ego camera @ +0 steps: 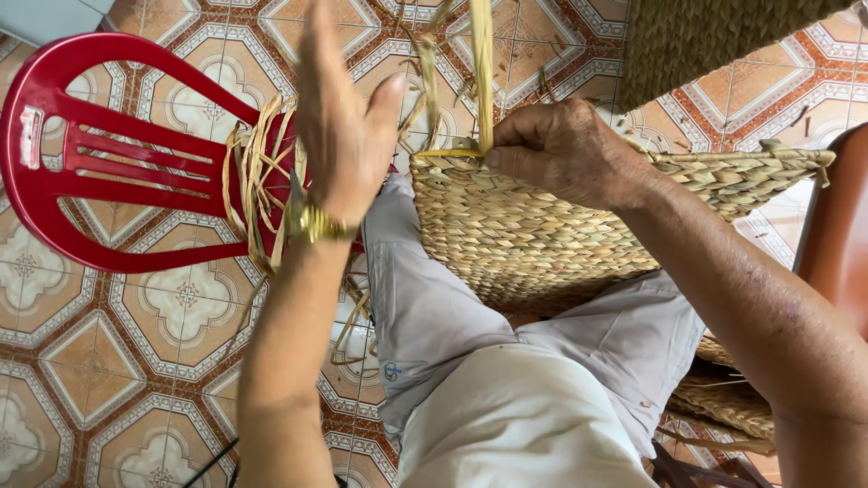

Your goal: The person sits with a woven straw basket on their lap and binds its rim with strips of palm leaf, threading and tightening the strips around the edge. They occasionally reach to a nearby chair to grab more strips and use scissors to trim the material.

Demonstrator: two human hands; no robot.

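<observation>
A woven straw basket (524, 244) rests on my lap, its rim facing up. My right hand (565, 149) grips the rim and pinches a long flat straw strand (482, 63) that runs upward out of view. My left hand (344, 117) is raised above the basket's left side, fingers spread and palm open, holding nothing; a gold watch (316, 221) sits on its wrist. Loose dried straw strands (258, 176) lie behind that wrist on a red plastic chair.
The red plastic chair (81, 163) stands at the left on patterned floor tiles (90, 361). Another woven piece (705, 36) hangs at the top right. More woven material (732, 398) lies at my right, beside a brown seat edge (841, 235).
</observation>
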